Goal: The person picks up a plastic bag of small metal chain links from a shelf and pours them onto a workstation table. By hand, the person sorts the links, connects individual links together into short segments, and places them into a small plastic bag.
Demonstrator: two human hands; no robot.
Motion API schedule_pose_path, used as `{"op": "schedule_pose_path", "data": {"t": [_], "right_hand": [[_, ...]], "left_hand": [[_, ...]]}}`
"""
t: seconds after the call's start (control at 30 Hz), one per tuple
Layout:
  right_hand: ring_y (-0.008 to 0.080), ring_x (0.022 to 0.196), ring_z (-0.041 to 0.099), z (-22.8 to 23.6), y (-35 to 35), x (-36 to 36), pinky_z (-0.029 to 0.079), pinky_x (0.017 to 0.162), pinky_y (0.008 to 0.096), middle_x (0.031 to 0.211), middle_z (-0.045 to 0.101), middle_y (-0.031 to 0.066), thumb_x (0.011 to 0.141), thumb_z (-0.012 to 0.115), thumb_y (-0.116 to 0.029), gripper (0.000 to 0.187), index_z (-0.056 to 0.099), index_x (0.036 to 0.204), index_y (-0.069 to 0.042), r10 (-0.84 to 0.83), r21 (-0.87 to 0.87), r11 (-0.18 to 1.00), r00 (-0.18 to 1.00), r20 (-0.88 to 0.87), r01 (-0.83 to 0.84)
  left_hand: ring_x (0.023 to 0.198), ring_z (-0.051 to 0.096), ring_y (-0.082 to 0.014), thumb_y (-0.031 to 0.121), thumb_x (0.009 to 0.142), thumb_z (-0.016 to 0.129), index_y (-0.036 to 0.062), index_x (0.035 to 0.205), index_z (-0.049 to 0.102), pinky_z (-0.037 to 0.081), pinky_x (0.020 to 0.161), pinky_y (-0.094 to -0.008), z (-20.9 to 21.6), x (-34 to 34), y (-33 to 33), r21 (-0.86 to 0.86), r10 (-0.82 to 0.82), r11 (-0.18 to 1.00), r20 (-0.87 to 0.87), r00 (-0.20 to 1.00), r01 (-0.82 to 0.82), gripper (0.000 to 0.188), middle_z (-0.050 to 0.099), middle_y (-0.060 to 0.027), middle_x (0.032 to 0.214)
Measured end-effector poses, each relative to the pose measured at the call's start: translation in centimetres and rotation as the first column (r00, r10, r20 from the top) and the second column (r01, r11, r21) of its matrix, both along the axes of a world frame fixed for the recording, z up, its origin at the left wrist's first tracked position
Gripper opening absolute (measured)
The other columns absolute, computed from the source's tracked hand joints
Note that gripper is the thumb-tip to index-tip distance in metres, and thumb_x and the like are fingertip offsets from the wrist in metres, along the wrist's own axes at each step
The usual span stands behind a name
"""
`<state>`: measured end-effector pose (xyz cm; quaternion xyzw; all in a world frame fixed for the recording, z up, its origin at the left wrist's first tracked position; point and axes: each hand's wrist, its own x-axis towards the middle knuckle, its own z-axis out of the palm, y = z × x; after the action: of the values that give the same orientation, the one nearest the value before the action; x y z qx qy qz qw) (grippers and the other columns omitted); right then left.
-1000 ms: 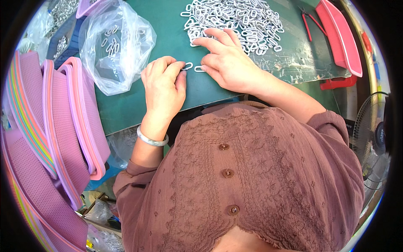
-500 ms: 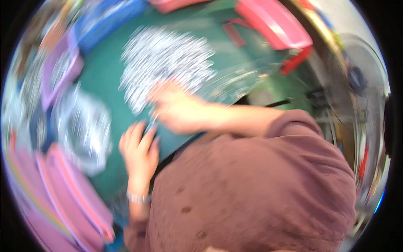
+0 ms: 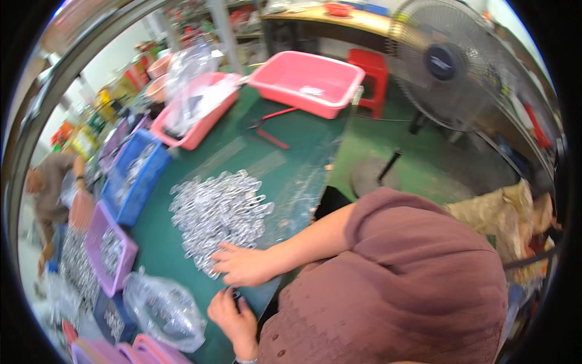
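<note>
A heap of silver metal links (image 3: 218,212), shaped like small oblong loops, lies on the green tabletop (image 3: 154,242). My right hand (image 3: 245,266) rests at the near edge of the heap with its fingers stretched apart over the links. Just below it, by the table's near edge, my left hand (image 3: 231,318) is closed, thumb and fingers bent around a small dark thing that I cannot make out. A clear plastic bag (image 3: 167,309) with metal pieces in it sits left of my left hand.
Red-handled pliers (image 3: 270,128) lie beyond the heap. Pink tubs (image 3: 303,103), a blue bin (image 3: 115,203) and a purple basket (image 3: 124,267) line the far and left sides. A large fan (image 3: 445,64) and a red stool (image 3: 368,76) stand right. Another person (image 3: 57,188) is at far left.
The view has swung upward and right, bringing the fan and stool into sight. My right hand has shifted to the heap's near edge; my left hand stays close below it.
</note>
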<state>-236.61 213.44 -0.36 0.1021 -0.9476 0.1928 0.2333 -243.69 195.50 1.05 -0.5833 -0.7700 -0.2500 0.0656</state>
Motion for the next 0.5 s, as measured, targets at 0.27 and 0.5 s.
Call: {"op": "schedule_pose_path", "data": {"t": [0.27, 0.5], "right_hand": [[0.0242, 0.083, 0.050, 1.0, 0.7, 0.6, 0.041, 0.073, 0.0370, 0.084, 0.055, 0.0033, 0.070, 0.067, -0.016, 0.009, 0.065, 0.078, -0.012, 0.007, -0.054, 0.998, 0.996, -0.091, -0.012], [0.0307, 0.079, 0.053, 1.0, 0.3, 0.9, 0.044, 0.070, 0.0401, 0.078, 0.054, 0.0114, 0.076, 0.057, -0.015, 0.008, 0.059, 0.076, -0.007, 0.045, -0.049, 0.998, 0.999, -0.010, -0.045]], "left_hand": [[0.100, 0.051, -0.0286, 0.011, 0.071, 0.067, 0.0061, 0.099, 0.063, 0.035, 0.089, -0.0418, 1.5, -0.4, 1.0, -0.008, 0.045, 0.999, -0.025, 0.999, -0.045, 0.029, 0.056, -0.0109, 0.103], [0.100, 0.052, -0.0278, 0.014, 0.071, 0.069, 0.0052, 0.096, 0.064, 0.034, 0.090, -0.0418, 0.9, -0.3, 0.6, 0.021, 0.130, 0.991, 0.005, 0.991, -0.130, 0.027, 0.057, -0.0109, 0.102]]}}
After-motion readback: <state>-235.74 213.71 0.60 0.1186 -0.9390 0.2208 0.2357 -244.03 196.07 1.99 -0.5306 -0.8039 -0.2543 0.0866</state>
